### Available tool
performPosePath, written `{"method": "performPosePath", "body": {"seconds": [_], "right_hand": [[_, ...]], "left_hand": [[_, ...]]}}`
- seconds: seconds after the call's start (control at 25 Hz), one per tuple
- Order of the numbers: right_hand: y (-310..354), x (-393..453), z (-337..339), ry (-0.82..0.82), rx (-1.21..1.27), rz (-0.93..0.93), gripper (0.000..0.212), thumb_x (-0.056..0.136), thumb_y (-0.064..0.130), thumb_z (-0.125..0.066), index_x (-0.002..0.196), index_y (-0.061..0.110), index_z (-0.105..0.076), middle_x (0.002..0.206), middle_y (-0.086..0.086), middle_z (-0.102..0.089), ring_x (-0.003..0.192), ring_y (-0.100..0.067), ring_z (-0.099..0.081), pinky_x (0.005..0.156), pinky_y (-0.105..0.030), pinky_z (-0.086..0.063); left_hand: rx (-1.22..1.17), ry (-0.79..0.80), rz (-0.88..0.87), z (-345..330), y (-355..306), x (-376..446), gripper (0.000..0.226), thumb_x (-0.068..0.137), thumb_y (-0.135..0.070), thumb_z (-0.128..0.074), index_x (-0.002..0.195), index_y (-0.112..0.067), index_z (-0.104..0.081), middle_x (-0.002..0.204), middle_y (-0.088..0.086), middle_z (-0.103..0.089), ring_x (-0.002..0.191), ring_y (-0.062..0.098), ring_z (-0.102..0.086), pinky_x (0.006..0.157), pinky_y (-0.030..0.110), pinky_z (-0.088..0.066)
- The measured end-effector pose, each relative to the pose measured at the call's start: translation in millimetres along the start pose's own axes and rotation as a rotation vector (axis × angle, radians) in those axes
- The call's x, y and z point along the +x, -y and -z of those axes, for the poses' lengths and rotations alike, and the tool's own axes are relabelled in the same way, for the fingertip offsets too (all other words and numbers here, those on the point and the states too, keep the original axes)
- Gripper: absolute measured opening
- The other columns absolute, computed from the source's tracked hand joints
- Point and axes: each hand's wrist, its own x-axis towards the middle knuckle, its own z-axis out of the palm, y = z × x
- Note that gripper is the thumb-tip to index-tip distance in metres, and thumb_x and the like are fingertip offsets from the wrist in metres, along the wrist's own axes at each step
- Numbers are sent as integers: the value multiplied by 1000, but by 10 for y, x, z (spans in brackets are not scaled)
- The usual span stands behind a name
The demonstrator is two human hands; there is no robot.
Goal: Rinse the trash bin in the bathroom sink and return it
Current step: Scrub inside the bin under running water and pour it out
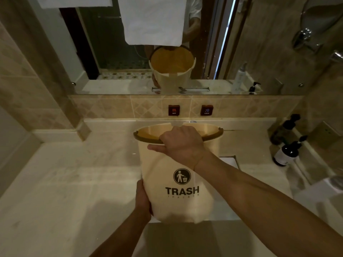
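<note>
**Trash bin held tilted over the bathroom counter**

A cream trash bin [178, 175], printed with a round pictogram and the word TRASH, is held above the pale marble counter [74, 182], tipped so that its open mouth faces away toward the mirror [241, 43]. Its near rim is gripped by the right hand [182, 143], whose fingers are curled over the edge into the bin while the thumb is stretched along the outside wall. The lower part of the bin is cupped from the left by the left hand [143, 197], its fingers wrapped against the side near the base. An orange-tinted interior is seen both directly and in the mirror's reflection. The sink is mostly hidden behind the bin. On the tiled backsplash, a HOT label [174, 110] and a COLD label [206, 110] are mounted side by side. Two dark pump bottles [285, 151] are stood at the counter's right end, and a white towel [154, 21] is hung in front of the mirror.
</note>
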Motion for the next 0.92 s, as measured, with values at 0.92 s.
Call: {"method": "performPosePath", "body": {"seconds": [0.92], "right_hand": [[-55, 139, 40, -8, 53, 15, 56, 89, 73, -30, 64, 25, -44, 56, 5, -32, 61, -18, -42, 59, -32, -30]], "left_hand": [[128, 51, -38, 86, -234, 96, 60, 98, -53, -28, 110, -10, -69, 97, 19, -76, 85, 33, -74, 66, 43, -60]]}}
